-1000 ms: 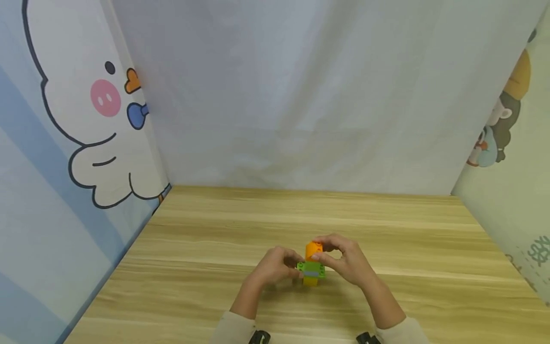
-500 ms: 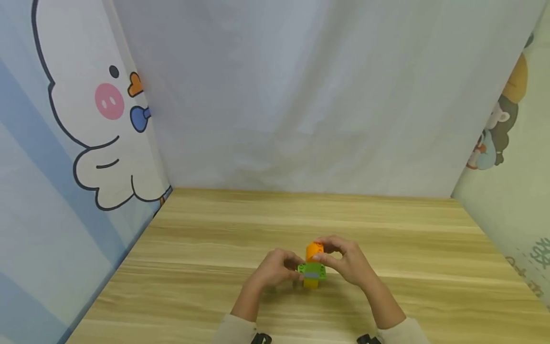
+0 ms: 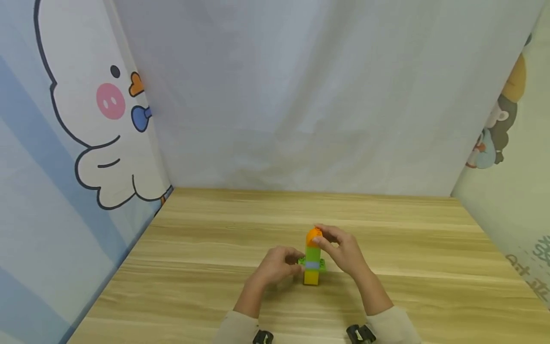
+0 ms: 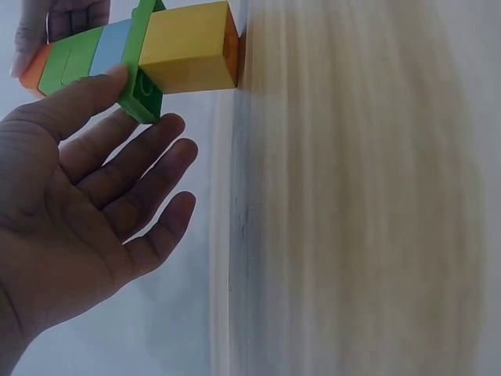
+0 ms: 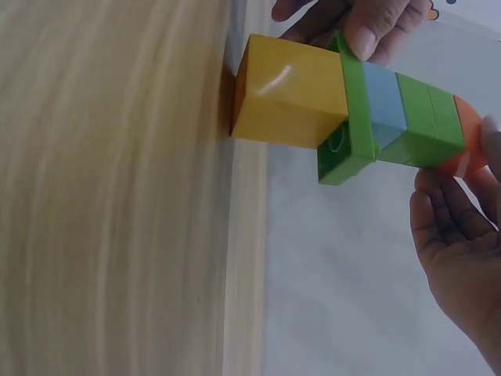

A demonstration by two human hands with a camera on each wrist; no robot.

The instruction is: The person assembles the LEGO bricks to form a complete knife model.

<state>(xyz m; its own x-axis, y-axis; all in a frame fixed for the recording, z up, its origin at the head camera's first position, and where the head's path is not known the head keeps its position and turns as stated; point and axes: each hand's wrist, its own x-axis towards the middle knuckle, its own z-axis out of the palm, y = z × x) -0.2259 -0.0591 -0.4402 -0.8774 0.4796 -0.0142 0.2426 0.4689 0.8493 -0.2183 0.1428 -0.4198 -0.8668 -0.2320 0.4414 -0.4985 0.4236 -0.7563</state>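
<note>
A tower of toy building blocks stands at or just above the tabletop. Its base is a yellow block (image 5: 290, 94), with a wide green block (image 5: 352, 117) over it, overhanging at both sides. Above come a light blue block (image 5: 383, 102), green blocks (image 5: 427, 121) and a rounded orange block (image 3: 312, 237) at the top. My left hand (image 3: 278, 265) pinches one overhanging end of the wide green block between thumb and fingers, its other fingers spread loosely. With thumb and fingertips, my right hand (image 3: 343, 251) grips the orange block from the right side.
The wooden table (image 3: 215, 224) extends around the tower. A pale curtain (image 3: 279, 119) hangs behind its far edge. Printed cartoon panels stand left (image 3: 86, 143) and right (image 3: 507, 167). Dark wrist devices sit at both cuffs.
In the head view, my right hand has moved upward with the orange block. More of the green and yellow faces now shows. My left hand has stayed nearly in place.
</note>
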